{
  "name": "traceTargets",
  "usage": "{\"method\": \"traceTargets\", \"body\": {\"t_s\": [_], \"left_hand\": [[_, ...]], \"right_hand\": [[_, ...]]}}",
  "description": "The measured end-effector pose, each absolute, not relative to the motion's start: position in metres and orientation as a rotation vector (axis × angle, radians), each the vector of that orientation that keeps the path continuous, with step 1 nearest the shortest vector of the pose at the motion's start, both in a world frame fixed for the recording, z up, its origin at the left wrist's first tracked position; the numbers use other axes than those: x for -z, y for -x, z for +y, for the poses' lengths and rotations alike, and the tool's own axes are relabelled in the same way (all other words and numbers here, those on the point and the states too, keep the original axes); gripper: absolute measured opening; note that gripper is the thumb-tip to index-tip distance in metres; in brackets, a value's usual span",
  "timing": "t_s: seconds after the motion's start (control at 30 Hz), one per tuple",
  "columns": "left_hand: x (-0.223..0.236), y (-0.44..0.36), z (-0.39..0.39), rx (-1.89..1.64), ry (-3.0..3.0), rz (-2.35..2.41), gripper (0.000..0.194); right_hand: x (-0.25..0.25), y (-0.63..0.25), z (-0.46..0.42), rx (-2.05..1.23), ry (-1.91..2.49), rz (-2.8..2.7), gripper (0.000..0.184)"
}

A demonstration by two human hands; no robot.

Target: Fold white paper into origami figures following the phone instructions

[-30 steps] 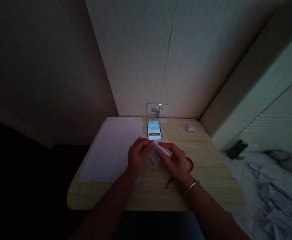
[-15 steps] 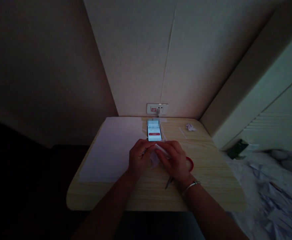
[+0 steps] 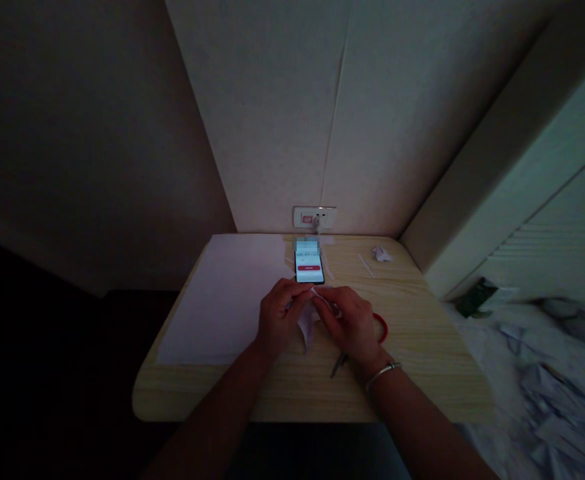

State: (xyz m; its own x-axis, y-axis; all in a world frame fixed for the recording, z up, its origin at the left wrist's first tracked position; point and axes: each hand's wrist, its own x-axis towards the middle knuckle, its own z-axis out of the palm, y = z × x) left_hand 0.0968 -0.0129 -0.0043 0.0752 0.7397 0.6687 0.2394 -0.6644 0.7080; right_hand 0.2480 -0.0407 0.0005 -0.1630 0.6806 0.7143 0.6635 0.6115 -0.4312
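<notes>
- Pinched between the fingertips of both the left hand [image 3: 276,315] and the right hand [image 3: 351,321] was a small piece of paper [image 3: 306,327].
- It was pale, slightly lilac in the dim light, with a bright peak at the fingertips and a loose flap that narrowed downward between the hands; the fingers hid the rest of its folds.
- It was held over the middle of the wooden table [image 3: 422,363], just on the near side of a lit phone [image 3: 309,269] with a red bar on its screen.
- Scissors [image 3: 381,328] with a red handle lay partly hidden by the right hand, a blade showing near the wrist, which wore a bracelet [image 3: 381,377].
- Large white paper [image 3: 222,300] covered much of the table's left side.
- Toward the far right lay a crumpled scrap [image 3: 382,254], with a thin strip [image 3: 365,265] near it.
- Behind the table, a plug sat in the wall socket [image 3: 315,218].
</notes>
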Motion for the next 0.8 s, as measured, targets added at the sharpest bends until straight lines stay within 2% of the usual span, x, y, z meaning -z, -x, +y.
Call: {"method": "traceTargets", "body": {"t_s": [0.27, 0.5, 0.8], "left_hand": [[0.0053, -0.0959, -0.0118, -1.554, -1.850, 0.983, 0.010], [0.0086, -0.0951, -0.0098, -1.488, -1.478, 1.118, 0.016], [0.0078, -0.0934, -0.0054, -1.315, -1.472, 1.091, 0.022]], "right_hand": [[0.0040, -0.2491, -0.0392, -0.073, 1.110, -1.894, 0.019], [0.0045, -0.2475, -0.0378, -0.116, 1.221, -1.904, 0.019], [0.0037, -0.2500, -0.0349, -0.471, 1.301, -1.766, 0.020]]}}
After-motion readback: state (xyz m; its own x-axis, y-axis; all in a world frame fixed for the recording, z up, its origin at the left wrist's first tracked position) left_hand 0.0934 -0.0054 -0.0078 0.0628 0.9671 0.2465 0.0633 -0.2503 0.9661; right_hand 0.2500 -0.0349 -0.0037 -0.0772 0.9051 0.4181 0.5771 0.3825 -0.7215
